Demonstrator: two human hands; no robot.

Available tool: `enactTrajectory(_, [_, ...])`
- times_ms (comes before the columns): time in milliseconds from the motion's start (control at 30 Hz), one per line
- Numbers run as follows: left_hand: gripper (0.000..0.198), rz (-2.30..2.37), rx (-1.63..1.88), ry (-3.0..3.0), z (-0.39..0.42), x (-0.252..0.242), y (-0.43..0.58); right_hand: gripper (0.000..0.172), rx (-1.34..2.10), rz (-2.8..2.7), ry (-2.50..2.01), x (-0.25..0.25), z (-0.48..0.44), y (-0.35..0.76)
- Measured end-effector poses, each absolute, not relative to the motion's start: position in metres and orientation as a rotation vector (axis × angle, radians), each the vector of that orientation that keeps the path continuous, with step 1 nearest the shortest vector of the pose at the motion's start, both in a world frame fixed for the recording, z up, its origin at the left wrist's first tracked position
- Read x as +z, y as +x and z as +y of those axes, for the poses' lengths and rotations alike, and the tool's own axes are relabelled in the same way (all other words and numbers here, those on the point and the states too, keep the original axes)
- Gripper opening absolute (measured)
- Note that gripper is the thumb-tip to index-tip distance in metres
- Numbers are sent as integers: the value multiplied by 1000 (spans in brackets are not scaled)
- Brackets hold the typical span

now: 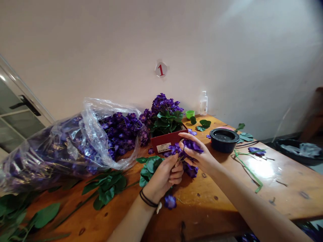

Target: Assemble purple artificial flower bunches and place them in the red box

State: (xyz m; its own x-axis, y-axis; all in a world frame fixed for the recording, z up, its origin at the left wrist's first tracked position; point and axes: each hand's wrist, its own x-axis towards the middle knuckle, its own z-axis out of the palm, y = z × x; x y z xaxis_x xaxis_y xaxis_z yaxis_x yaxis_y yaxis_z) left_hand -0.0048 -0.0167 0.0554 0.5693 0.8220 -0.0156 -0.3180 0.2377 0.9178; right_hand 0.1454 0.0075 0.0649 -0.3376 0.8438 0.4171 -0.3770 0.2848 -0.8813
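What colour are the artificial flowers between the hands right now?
Deep purple, shown best in the head view: the artificial flowers.

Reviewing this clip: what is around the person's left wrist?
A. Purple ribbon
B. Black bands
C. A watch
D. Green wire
B. Thin black bands circle the wrist just below the left hand.
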Motion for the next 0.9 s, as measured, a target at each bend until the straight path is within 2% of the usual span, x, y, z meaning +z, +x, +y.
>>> enactTrajectory(167, [41,809,824,1385,-10,55,-14,34,1082,-1336,-658,61,9,136])
enactTrajectory(233, [35,1137,913,1774,-9,59,-25,36,954,-1291,-725,59,10,135])
enactTrajectory(300, [21,1572,966,2162,-9,64,-38,37,862,-1283,-767,59,13,138])
enactTrajectory(400, [10,1923,544,2501,-11,67,-53,35,849,-1291,-796,60,16,142])
enactTrajectory(467, [8,1929,196,2581,-12,66,-55,34,864,-1296,-802,61,17,143])
enactTrajectory(567, [11,1958,-2,2597,-13,60,-52,34,850,-1317,-804,61,17,142])
enactTrajectory(767, [9,1992,-20,2554,-9,52,-44,33,831,-1277,-742,65,25,155])
enactTrajectory(900, [15,1988,171,2532,-7,49,-48,35,756,-1125,-820,70,33,184])
